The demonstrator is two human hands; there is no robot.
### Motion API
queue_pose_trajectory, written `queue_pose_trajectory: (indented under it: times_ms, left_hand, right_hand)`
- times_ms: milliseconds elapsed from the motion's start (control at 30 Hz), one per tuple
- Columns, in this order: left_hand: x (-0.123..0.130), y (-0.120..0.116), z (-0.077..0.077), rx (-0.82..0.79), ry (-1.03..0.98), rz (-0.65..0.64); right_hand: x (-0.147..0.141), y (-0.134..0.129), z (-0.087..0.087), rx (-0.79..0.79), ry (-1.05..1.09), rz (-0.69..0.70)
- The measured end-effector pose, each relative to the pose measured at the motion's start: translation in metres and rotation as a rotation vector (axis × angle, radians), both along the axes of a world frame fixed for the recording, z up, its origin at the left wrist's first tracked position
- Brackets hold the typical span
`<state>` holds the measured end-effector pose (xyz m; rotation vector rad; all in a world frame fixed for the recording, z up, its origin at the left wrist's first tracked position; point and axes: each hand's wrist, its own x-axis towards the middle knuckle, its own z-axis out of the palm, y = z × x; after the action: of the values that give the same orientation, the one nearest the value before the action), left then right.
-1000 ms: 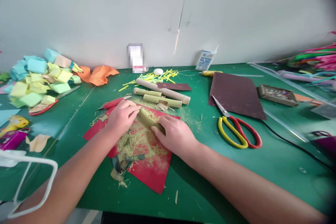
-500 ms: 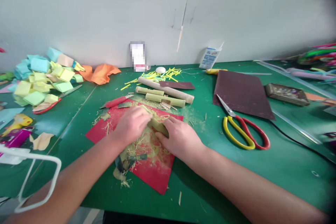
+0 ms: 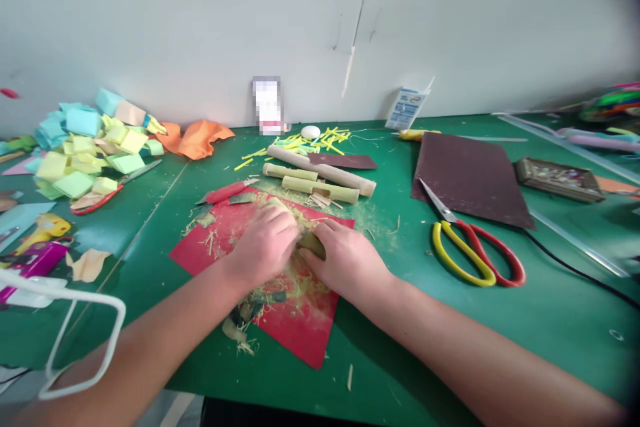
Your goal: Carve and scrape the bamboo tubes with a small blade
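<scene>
Over a red sheet (image 3: 310, 333) strewn with shavings, both hands are at a short greenish bamboo piece (image 3: 313, 245). My right hand (image 3: 345, 253) has its fingers wrapped round the near right end. Closed over the far left part is my left hand (image 3: 267, 240); whatever lies under its fingers is hidden. Two cut bamboo pieces (image 3: 320, 189) and a longer pale stick (image 3: 345, 179) lie just behind. A red-handled knife (image 3: 227, 192) rests at the sheet's back left edge. Dark scraps (image 3: 250, 307) lie below my left hand.
Scissors (image 3: 467, 247) lie right, against a dark brown sheet (image 3: 465, 177). Beyond it sits a small tray (image 3: 557, 179). Folded papers (image 3: 90, 147) and orange paper (image 3: 203, 140) are at left. A phone (image 3: 269, 105) leans on the wall. A white frame (image 3: 117, 340) stands near my left forearm.
My left hand has moved along the bamboo toward my right hand, covering more of it. The whole view has shifted slightly, with objects appearing a little further right.
</scene>
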<state>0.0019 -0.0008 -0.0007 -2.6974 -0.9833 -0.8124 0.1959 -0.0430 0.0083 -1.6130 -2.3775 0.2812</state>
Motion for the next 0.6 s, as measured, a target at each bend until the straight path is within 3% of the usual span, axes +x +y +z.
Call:
queue_pose_trajectory:
  times_ms: [167,300,433,600]
  left_hand:
    - [-0.0020,0.0018,-0.0001,0.059,-0.054,0.103]
    - [-0.0022,0.0005,-0.0017,-0.072,-0.015,0.003]
    - [-0.0048,0.0056,-0.0013,0.021,-0.059,0.082]
    - [-0.0045,0.0060,-0.0019,-0.017,-0.043,0.035]
  right_hand:
    - [-0.0007,-0.0001,-0.0001,0.003,0.014,-0.022]
    - [-0.0015,0.0006,-0.0013,0.000,0.013,-0.010]
    - [-0.0024,0.0010,-0.0012,0.016,0.007,-0.022]
    - [-0.0034,0.0001,-0.0014,0.031,0.002,-0.015]
